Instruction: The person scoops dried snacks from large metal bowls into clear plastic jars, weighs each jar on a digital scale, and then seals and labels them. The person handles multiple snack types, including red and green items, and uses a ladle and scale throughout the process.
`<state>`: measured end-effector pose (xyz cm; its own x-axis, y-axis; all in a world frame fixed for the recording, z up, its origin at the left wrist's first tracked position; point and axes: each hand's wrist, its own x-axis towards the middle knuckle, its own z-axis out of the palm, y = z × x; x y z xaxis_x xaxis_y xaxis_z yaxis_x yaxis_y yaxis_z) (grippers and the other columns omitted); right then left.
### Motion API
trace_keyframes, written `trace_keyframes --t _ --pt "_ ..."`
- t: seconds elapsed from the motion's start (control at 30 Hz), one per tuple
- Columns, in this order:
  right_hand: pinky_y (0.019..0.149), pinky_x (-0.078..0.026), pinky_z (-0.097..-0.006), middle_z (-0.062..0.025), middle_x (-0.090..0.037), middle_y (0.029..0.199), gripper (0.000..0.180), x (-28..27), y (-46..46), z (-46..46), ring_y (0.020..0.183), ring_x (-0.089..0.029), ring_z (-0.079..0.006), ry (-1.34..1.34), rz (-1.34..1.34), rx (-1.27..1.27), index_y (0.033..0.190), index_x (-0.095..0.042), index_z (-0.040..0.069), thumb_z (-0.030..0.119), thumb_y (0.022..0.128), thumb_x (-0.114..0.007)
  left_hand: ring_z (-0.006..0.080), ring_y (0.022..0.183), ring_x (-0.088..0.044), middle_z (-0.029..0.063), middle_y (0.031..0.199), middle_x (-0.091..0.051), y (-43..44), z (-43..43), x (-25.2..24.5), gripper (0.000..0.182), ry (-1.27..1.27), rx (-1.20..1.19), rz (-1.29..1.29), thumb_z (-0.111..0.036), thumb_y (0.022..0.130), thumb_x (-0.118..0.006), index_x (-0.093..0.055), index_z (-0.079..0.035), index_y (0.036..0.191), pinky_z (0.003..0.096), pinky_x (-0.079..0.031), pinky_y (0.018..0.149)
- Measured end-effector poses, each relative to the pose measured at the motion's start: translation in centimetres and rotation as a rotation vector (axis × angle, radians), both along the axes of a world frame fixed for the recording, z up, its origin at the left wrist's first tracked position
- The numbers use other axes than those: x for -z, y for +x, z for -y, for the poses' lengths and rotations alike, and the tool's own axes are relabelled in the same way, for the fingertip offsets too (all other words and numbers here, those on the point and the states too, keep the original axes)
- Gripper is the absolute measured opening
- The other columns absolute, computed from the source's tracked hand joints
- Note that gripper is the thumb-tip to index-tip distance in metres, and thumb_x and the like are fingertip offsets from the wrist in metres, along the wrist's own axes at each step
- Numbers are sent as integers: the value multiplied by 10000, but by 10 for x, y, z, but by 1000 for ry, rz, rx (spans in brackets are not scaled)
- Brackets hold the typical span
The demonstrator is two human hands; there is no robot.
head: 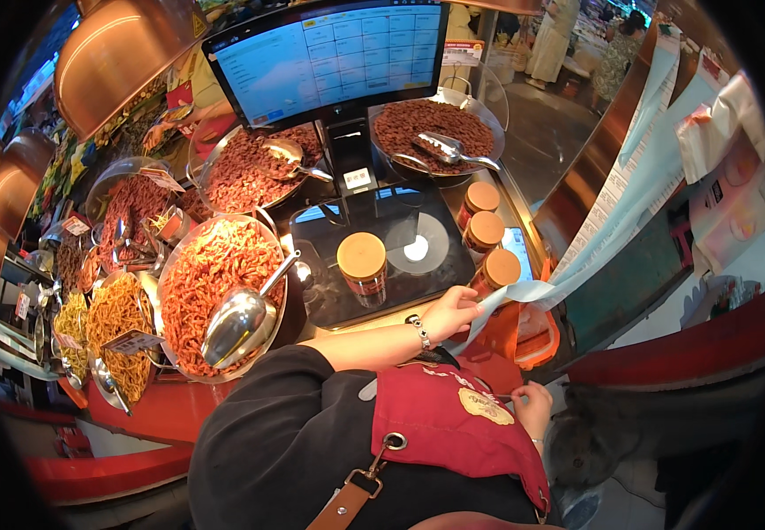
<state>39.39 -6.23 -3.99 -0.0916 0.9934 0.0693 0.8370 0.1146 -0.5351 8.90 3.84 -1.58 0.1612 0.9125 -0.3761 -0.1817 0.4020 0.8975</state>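
My left hand (452, 313), with a bracelet at its wrist, reaches across to the right. Its fingertips close on a long pale-blue strip of printed label paper (594, 255), which twists beside them and runs up to the upper right. My right hand (533, 405) is close to my red apron (448, 414), fingers curled; whether it grips anything is unclear. Just beyond my left fingers stands an orange-lidded jar (498, 268). Another such jar (362, 265) stands alone on a dark glossy platform (319, 298) below the monitor (329, 63).
Bowls of shredded red food (183, 318) and dark pieces (435, 126) hold metal scoops (240, 328). Two more lidded jars (485, 228) line the counter's right edge near a phone (517, 245). An orange basket (541, 344) sits below. Copper lamps (124, 63) hang at left; people stand beyond.
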Motion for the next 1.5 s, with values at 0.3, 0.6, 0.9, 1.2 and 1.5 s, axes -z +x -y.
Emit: trace_keyframes --t 0.3,0.6,0.9,1.2,1.5 --pt "894 -516 -415 -135 -663 1055 222 -26 -2 -37 1006 -639 -311 107 -292 180 1078 -689 32 36 866 -752 366 1233 -574 130 1307 -630 -59 34 -82 560 1142 -232 -993 -128 736 -849 -689 -106 1271 465 -499 1036" --pt "1001 -519 -332 -78 -604 1288 478 -68 -74 -105 1184 -606 -190 -147 -793 -343 1339 -632 17 -24 876 -742 411 1354 -488 255 1470 -468 -152 63 -64 1148 781 -757 -1164 -324 678 -966 -323 18 1565 502 -400 1149" --pt "1052 -500 -320 -98 -619 1337 458 -106 -134 -181 1232 -614 -175 -386 -943 -758 1399 -553 -15 -38 954 -664 260 1264 -617 157 1330 -628 -174 46 -15 620 492 -802 -132 -120 907 -819 -428 -23 1378 421 -518 1081" --pt "984 -500 -302 -62 -601 1195 321 -165 -202 -205 1109 -609 -149 -431 -1081 -1091 1270 -577 -20 -5 968 -684 539 1258 -573 304 1421 -566 -152 66 -62 1060 47 -462 1119 -864 907 -440 -475 39 1461 681 -514 1008" --pt "906 -526 -288 -47 -575 1107 238 -196 -237 -189 1022 -609 -130 -340 -721 -1375 1118 -641 9 4 912 -759 372 1262 -620 229 1374 -634 -125 69 -38 982 81 -432 1251 -843 899 -473 -514 -36 1457 543 -537 991"
